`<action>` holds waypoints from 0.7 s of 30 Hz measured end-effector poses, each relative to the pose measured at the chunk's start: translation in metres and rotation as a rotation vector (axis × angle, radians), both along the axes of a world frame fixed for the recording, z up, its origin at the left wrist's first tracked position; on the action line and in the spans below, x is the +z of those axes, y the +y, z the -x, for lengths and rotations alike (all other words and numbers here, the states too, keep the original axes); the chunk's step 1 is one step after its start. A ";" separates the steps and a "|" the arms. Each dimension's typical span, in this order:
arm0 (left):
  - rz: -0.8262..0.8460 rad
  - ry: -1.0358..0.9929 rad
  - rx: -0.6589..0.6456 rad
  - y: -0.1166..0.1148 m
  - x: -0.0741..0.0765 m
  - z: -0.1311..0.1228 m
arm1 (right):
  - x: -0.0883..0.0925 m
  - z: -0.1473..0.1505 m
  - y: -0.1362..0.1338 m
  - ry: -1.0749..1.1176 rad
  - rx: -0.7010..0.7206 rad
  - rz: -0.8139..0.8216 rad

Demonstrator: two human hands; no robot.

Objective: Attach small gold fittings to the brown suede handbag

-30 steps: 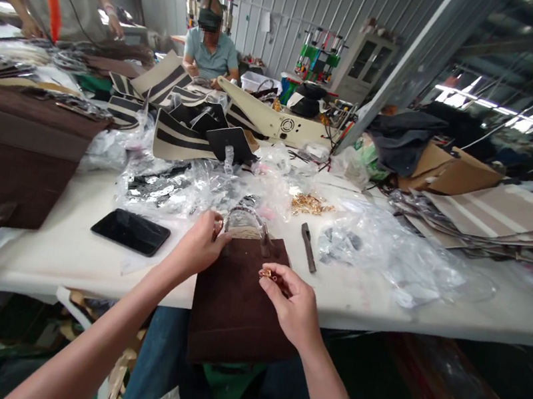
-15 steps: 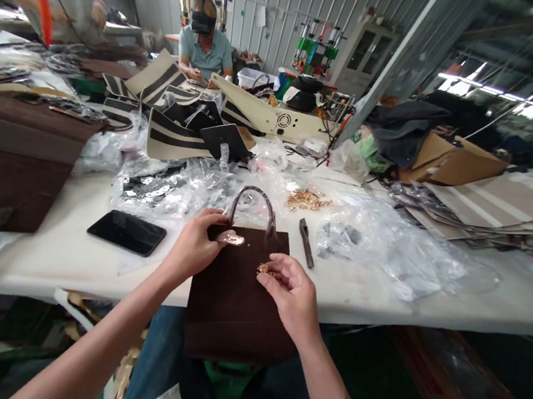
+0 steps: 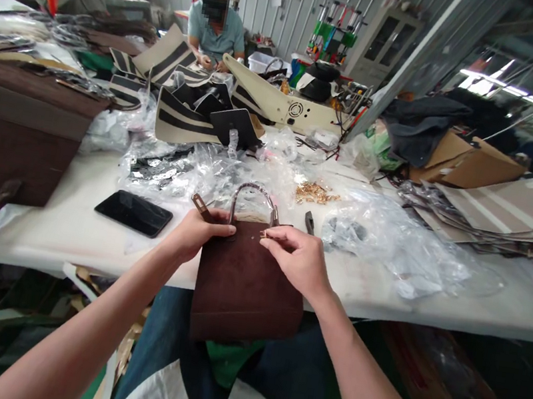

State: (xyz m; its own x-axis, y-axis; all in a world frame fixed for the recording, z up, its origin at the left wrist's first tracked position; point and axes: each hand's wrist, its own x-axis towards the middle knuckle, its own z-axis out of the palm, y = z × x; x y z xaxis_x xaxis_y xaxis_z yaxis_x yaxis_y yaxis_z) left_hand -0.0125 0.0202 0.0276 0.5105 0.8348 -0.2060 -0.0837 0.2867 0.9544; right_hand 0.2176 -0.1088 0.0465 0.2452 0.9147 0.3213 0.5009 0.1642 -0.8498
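Note:
A dark brown handbag [image 3: 247,284] with a plastic-wrapped handle rests on my lap against the table edge. My left hand [image 3: 195,234] is closed on its upper left edge, the thumb lying on the front panel. A brown strap tab with a metal fitting [image 3: 200,206] sticks up beside that hand. My right hand [image 3: 302,258] pinches a small gold metal piece [image 3: 264,233] at the upper front of the bag, near a small hole. Behind the right hand lies a dark metal hand tool [image 3: 310,222], partly hidden. Gold metal pieces [image 3: 315,192] form a loose pile beyond the bag.
A black phone [image 3: 133,212] lies left of the bag. Clear plastic bags [image 3: 405,248] spread across the white table [image 3: 82,244]. A large brown piece [image 3: 8,138] covers the left side. Across the table sits a person [image 3: 216,29]; another stands at far left.
My right hand has brought the gold piece up to the bag's upper front. The metal-fitted strap has swung from the front panel to above my left hand. The view has tilted down slightly.

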 end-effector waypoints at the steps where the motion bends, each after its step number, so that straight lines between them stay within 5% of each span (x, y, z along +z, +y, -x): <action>1: 0.004 -0.004 0.002 0.000 0.000 -0.001 | 0.003 0.000 0.005 -0.065 0.027 -0.021; 21: 0.182 -0.102 -0.079 0.003 -0.005 0.001 | -0.009 -0.018 0.027 -0.313 0.329 -0.114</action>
